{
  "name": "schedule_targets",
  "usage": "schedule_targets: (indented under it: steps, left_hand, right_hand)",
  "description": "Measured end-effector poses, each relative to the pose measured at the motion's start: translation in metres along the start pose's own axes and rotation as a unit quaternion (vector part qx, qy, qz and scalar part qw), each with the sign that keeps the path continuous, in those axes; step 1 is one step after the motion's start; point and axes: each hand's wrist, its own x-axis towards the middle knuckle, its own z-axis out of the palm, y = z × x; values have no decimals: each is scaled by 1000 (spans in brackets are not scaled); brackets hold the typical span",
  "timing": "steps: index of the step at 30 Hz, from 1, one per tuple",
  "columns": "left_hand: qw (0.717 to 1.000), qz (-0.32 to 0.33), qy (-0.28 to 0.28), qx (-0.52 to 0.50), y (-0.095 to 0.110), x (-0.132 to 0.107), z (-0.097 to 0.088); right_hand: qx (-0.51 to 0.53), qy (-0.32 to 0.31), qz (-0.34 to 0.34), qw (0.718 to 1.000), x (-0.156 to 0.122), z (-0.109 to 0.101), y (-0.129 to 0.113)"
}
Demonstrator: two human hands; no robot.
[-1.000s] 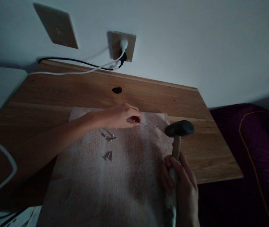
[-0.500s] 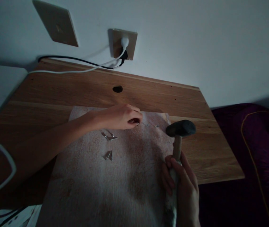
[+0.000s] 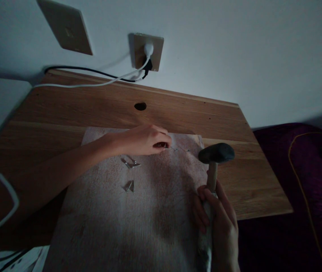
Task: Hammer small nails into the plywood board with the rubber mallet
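Note:
A hammer point(image 3: 212, 177) with a dark head and a light, worn handle is upright in my right hand point(image 3: 220, 219), fingers wrapped round the handle. Toward the far edge of the reddish-grey board point(image 3: 115, 226), my left hand point(image 3: 152, 139) is closed in a pinch over a small shiny nail point(image 3: 165, 146), partly hidden by the fingers. Just right of these fingertips, two more thin nails point(image 3: 188, 150) show at the board's surface. Below my left wrist lie several loose silvery nails point(image 3: 132, 164), with another small group point(image 3: 130, 186) nearer to me.
Beneath the board is a wooden desktop point(image 3: 178, 109) with a round cable hole point(image 3: 140, 106). A wall socket point(image 3: 149, 53) holds white and black plugs, their cables point(image 3: 93, 85) running left. Dark purple fabric point(image 3: 314, 181) lies at right; a white cable point(image 3: 10, 189) loops at left.
The left fingers have shifted very slightly to the right, and a bit more of the small nail shows beneath them. The hammer stays in place.

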Motion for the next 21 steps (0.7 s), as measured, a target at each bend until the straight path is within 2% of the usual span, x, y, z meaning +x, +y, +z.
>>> schedule_targets:
  steps: [6,21]
  left_hand:
    - [1000,-3,0,3,0,-1,-1]
    - [1000,6,4,0,1,0,2]
  right_hand:
    - [-3,-20,5,1000,1,-4,2]
    - [-17,-4,-9,1000,-1,1,-2]
